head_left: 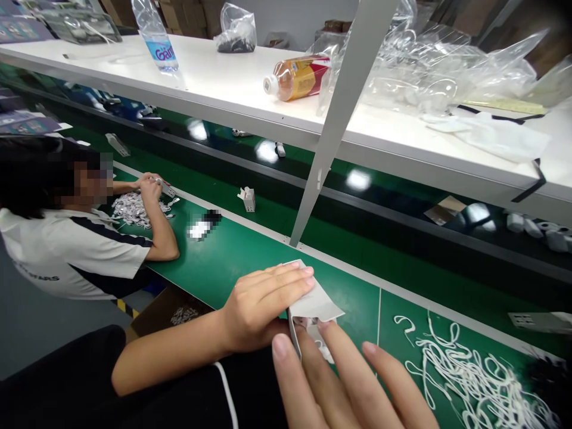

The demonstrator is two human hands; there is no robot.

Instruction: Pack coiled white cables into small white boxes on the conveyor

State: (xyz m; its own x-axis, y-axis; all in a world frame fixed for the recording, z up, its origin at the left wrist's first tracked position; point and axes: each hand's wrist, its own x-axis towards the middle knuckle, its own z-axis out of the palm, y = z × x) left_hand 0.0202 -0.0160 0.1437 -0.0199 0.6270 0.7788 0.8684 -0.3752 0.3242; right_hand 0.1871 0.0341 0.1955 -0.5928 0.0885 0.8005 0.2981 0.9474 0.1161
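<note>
My left hand point(259, 301) is wrapped around a small white cardboard box point(315, 301) above the green tabletop. The box's near end is open, its flap sticking out toward me. At that opening is my right hand point(348, 381), fingers stretched and spread. One or two of its fingertips reach into the box, where some whitish content shows, too shaded to name. To the right, a tangled pile of white cords point(478, 369) lies on the green tabletop point(357, 298).
A co-worker point(75, 232) sits at the left, hands near another pile of white cords point(134, 208). A slanted metal post point(330, 137) rises beyond my hands. The white shelf point(214, 77) carries a water bottle point(156, 42), a lying drink bottle point(297, 77) and plastic bags point(424, 65).
</note>
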